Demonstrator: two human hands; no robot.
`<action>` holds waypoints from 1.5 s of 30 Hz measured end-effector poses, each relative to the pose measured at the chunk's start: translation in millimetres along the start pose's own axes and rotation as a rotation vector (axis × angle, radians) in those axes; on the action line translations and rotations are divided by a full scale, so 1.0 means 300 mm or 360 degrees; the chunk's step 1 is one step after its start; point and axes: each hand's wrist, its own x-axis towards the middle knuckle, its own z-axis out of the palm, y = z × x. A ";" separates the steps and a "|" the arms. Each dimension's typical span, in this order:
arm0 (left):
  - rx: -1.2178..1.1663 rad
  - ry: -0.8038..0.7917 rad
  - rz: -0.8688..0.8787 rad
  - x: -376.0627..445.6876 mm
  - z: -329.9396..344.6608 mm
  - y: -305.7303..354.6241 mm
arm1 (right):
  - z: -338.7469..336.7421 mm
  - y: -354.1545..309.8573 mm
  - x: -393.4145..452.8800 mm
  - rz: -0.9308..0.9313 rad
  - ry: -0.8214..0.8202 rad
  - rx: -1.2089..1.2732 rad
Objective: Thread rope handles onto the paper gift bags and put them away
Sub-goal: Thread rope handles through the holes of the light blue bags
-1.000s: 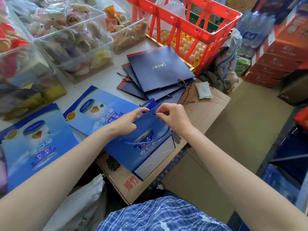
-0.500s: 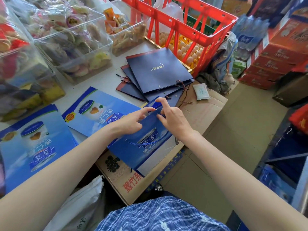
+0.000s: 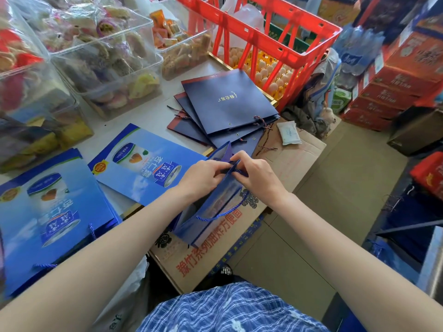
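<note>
A blue paper gift bag [image 3: 215, 212] stands on edge on a cardboard box [image 3: 215, 250], its mouth turned away from me. A blue rope handle [image 3: 220, 214] loops across its near face. My left hand [image 3: 203, 178] and my right hand [image 3: 256, 176] both pinch the bag's top edge, fingertips close together; what lies between them is hidden. Two flat blue bags lie to the left, one near [image 3: 43, 212] and one further [image 3: 143, 164]. A pile of dark navy bags [image 3: 227, 106] with loose cords lies beyond.
Clear plastic tubs of snacks [image 3: 107, 68] crowd the far left of the white table [image 3: 148, 116]. A red crate [image 3: 275, 32] sits over trays of eggs. A white tissue pack [image 3: 288, 133] lies on the cardboard. Red cartons [image 3: 395, 80] are stacked at right.
The bag has been tipped from lying slanted to standing on edge. Both hands have come together at its top edge.
</note>
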 end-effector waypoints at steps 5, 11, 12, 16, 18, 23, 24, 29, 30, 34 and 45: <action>0.0262 0.0151 -0.0017 0.020 -0.006 0.007 | -0.004 -0.012 -0.007 -0.0073 0.0003 0.0039; -0.0013 0.0274 0.0089 0.007 0.010 -0.031 | -0.006 -0.002 0.002 0.0002 0.0007 0.0083; -0.0050 0.0282 0.0098 0.004 0.009 -0.035 | -0.010 -0.002 0.002 0.0000 -0.0010 0.0070; -0.0026 0.0143 0.0214 0.006 -0.011 -0.041 | -0.047 -0.018 0.032 -0.0028 -0.0225 -0.0034; -0.0115 0.0141 0.0152 0.017 -0.037 -0.066 | -0.071 -0.005 0.042 0.0049 -0.0365 -0.0175; -0.0170 0.0009 0.0098 0.028 -0.091 -0.095 | -0.081 0.012 0.001 0.0225 -0.0220 0.0024; -0.0167 0.0020 0.0131 0.026 -0.090 -0.079 | -0.074 -0.001 0.002 0.0228 -0.0198 0.0068; -0.0548 0.0411 -0.0012 0.013 -0.103 -0.063 | -0.068 0.003 0.005 0.0360 -0.0119 0.0193; -0.0453 0.0435 -0.0047 0.017 -0.110 -0.075 | -0.065 0.015 -0.002 0.0398 -0.0106 0.0221; -0.0131 -0.0100 -0.0246 0.025 -0.084 -0.098 | -0.023 0.023 -0.013 0.0462 -0.0139 0.0472; -0.0631 -0.0263 -0.0185 0.031 -0.071 -0.049 | 0.055 0.016 -0.014 0.0397 -0.0130 0.0590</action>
